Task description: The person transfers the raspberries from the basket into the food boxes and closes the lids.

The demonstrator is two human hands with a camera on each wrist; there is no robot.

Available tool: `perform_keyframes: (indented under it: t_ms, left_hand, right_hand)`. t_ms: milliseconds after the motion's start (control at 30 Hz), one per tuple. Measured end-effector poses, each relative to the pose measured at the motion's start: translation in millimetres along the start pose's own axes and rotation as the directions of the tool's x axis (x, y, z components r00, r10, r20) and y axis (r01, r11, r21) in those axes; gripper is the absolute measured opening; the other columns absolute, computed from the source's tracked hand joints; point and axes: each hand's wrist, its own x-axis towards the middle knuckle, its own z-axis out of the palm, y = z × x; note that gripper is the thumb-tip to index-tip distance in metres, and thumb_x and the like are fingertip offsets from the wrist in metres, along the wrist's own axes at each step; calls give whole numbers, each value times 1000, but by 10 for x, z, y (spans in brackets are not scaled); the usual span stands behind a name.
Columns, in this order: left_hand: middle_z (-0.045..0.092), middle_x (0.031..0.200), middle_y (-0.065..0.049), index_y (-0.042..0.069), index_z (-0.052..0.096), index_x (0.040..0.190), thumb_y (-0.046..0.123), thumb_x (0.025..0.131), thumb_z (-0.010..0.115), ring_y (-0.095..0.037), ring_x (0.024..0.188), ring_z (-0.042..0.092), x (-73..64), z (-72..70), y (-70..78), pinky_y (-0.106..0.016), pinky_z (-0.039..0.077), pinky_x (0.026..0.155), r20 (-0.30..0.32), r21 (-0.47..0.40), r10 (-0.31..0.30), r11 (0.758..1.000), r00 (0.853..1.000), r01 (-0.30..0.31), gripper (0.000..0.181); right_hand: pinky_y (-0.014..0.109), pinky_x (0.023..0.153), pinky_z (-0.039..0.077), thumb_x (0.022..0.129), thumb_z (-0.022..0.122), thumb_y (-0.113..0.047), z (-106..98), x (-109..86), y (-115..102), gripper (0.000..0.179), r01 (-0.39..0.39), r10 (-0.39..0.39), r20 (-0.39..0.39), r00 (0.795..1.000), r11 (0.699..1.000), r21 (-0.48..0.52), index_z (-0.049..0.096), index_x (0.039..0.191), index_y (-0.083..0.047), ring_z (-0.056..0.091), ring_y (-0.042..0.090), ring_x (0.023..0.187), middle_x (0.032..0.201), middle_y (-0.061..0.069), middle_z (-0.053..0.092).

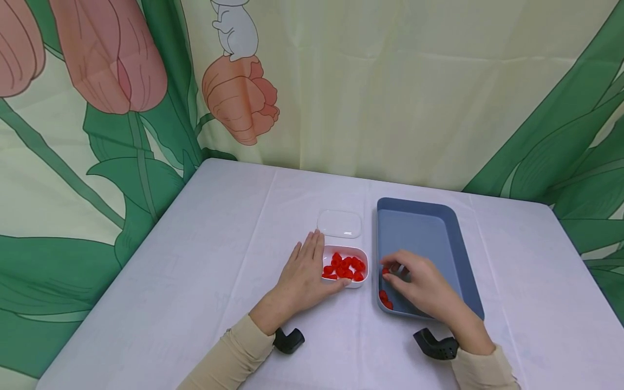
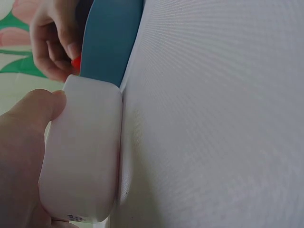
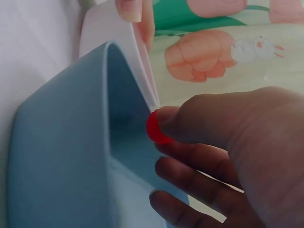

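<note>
A small white box (image 1: 362,281) holds several small red pieces (image 1: 345,262). My left hand (image 1: 306,271) lies along the box's left side, its fingers straight and its thumb against the near rim. In the left wrist view, the thumb (image 2: 45,102) touches the box's rim. Over the left edge of a blue-grey tray (image 1: 414,222), my right hand (image 1: 421,281) pinches one rounded red piece (image 3: 158,128) between thumb and index finger. The other fingers are loosely bent. A few more red pieces (image 1: 385,300) lie in the tray's near left corner.
A clear, flat lid (image 1: 339,223) lies on the white-covered table (image 1: 234,216) behind the box. The tray's raised wall stands close to the box's right side. A printed curtain (image 1: 380,97) hangs behind the table.
</note>
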Motion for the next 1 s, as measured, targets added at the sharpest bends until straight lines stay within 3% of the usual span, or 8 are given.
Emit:
perform_keyframes:
  t_ms: [367,1000]
  left_hand:
    - [25,163,-15,2,21,156,66,80,65,-32,152,24,-9,-6,-9,-53,25,122,-21,14,24,1000,1000,-23,109]
    - [24,164,-15,1,21,156,67,82,62,-33,152,22,-7,-1,-22,-52,24,122,-23,35,37,999,999,-37,108]
  right_hand:
    - [29,72,59,81,79,-2,16,149,-135,30,20,-20,-13,1000,1000,14,70,109,-8,63,15,85,100,0,70]
    - [30,70,59,79,78,1,196,329,-305,35,54,-55,11,998,994,91,69,112,-6,61,13,84,102,4,70]
